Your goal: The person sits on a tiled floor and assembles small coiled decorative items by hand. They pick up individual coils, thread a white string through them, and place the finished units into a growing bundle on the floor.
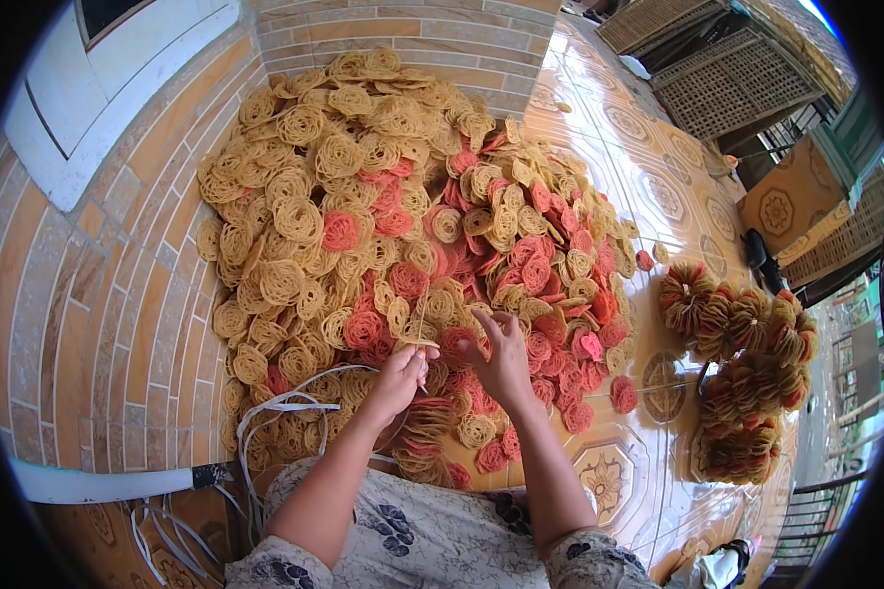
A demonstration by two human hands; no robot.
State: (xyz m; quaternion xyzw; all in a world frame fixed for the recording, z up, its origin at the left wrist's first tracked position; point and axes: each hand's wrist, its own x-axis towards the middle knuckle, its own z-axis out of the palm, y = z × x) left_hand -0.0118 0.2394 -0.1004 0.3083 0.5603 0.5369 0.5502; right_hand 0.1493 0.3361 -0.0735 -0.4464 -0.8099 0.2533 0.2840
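Note:
A large heap of round lacy discs, like dried coiled noodle crackers, yellow (300, 221) and pink-red (341, 231), lies in front of me. My left hand (401, 381) is closed in a pinch on a yellow lacy disc (420, 344) seen nearly edge-on. A thin pale point (423, 390) shows just below its fingers; I cannot make out what it belongs to. To its right my right hand (504, 361) is raised over the heap, fingers curved and apart, holding nothing visible. Below and between my hands sits a packed row of discs (427, 427), close to my lap.
White plastic strapping (265, 422) loops along my left side. Several strung bundles of discs (737, 324) lie on the tiled floor (673, 491) at right. A brick-patterned wall (98, 334) borders the heap. Woven racks (732, 83) stand at the far right.

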